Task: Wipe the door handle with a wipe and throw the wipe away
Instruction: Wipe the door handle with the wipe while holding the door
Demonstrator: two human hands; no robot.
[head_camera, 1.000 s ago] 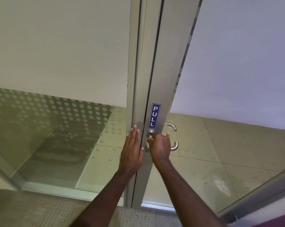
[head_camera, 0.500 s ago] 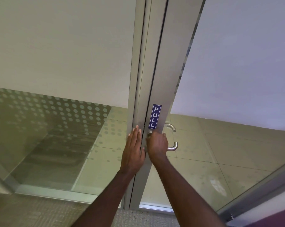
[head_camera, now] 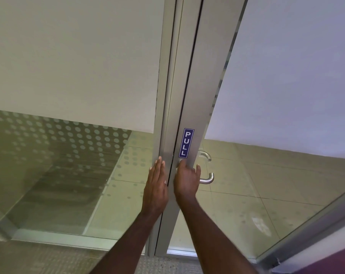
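Note:
A glass door with an aluminium frame [head_camera: 189,95] carries a blue PULL sticker [head_camera: 186,142]. My right hand [head_camera: 186,181] is wrapped over the near door handle just below the sticker and hides it. A small pale scrap of the wipe [head_camera: 180,160] shows at my fingertips. Through the glass, the curved metal handle [head_camera: 206,180] on the far side sticks out to the right of my hand. My left hand [head_camera: 156,186] lies flat against the fixed frame post to the left of the door gap, fingers straight, holding nothing.
Frosted film covers the upper glass on both sides, and a dotted pattern [head_camera: 68,135] covers the lower left pane. Beige floor tiles [head_camera: 266,184] show through the glass. Carpet [head_camera: 48,258] lies on my side, and a metal sill [head_camera: 306,230] runs at the lower right.
My right hand has slid slightly left over the handle, towards the door gap. My left hand stays flat on the frame post.

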